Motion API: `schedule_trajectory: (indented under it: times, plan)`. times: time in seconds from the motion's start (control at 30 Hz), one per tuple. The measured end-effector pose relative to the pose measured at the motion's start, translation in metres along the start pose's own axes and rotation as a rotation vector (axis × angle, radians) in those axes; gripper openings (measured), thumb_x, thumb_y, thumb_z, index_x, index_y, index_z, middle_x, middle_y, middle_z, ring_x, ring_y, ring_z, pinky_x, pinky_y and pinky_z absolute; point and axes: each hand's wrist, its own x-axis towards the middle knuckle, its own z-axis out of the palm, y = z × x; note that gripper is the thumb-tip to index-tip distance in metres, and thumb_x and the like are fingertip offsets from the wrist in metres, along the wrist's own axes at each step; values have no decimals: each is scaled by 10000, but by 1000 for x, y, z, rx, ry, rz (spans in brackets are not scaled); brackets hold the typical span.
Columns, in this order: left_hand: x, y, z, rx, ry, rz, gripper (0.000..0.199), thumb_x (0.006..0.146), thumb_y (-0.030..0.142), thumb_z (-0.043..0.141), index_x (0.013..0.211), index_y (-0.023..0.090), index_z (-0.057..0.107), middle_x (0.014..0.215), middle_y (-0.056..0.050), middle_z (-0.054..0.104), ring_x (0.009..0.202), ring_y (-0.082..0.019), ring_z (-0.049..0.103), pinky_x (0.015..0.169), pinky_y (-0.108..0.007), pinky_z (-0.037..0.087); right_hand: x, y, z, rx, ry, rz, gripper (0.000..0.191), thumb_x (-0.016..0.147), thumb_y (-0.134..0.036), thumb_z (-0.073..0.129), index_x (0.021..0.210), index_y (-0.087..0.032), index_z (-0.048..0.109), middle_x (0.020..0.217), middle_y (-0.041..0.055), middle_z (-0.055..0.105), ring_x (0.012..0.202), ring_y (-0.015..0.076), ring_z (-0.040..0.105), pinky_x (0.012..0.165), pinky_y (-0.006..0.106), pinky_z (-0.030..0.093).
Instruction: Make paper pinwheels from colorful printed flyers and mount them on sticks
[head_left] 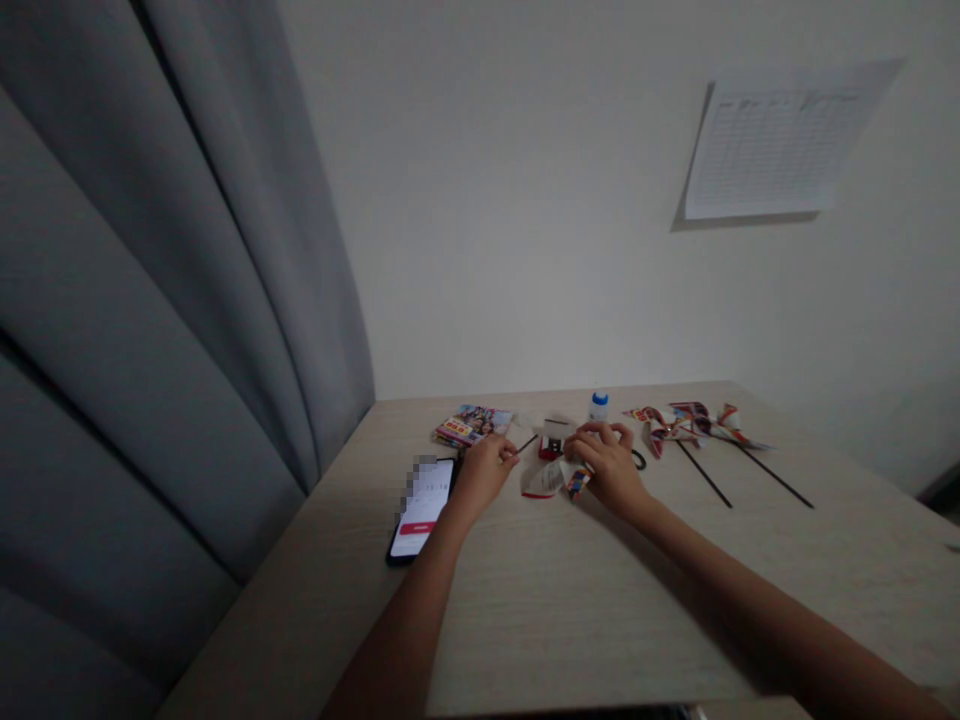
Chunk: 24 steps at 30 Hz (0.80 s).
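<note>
My left hand [486,470] is closed in a pinch on a thin dark stick [528,444], which points up and to the right. To its right, my right hand [609,465] curls its fingers over a folded paper pinwheel [551,480] with printed colours and a red edge, gripping it close to the tabletop. Part of the pinwheel is hidden under those fingers. Just behind it lies a small red and black object [551,447] whose kind I cannot make out. A black loop [639,459], perhaps a scissors handle, shows beside my right hand.
A lit phone [421,515] lies by my left forearm, with colourful printed booklets [472,425] stacked behind it. A blue-capped bottle [598,406] stands at the back. Two pinwheels [664,428] with black sticks rest at right on the wooden table [540,620]. A grey curtain [187,300] hangs left.
</note>
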Motion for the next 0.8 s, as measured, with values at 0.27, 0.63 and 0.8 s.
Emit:
schedule_trajectory:
  times: [0.27,0.63,0.8]
  plan:
    - [-4,8,9,-68,-90,137,142,876,176,674,959,187,788,955,-60,781,900,-188,703,853,-286,496,-12,6,4,36,-12,59,324,797,-57,600,993,-293,705,1018,0,761,1140,269,539,1015,472,183]
    - [-5,9,16,-89,-83,191,179,883,197,660,985,212,806,956,-59,776,885,-196,690,862,-302,496,-18,3,2,118,-29,113,358,773,-57,574,1016,-289,700,1083,10,744,1171,271,516,1042,471,201]
    - [-5,11,14,-56,-88,172,163,871,208,688,976,219,812,930,-62,775,867,-194,692,835,-290,496,-18,3,4,151,-13,134,323,795,-65,565,994,-279,704,1053,13,744,1148,261,530,1050,471,195]
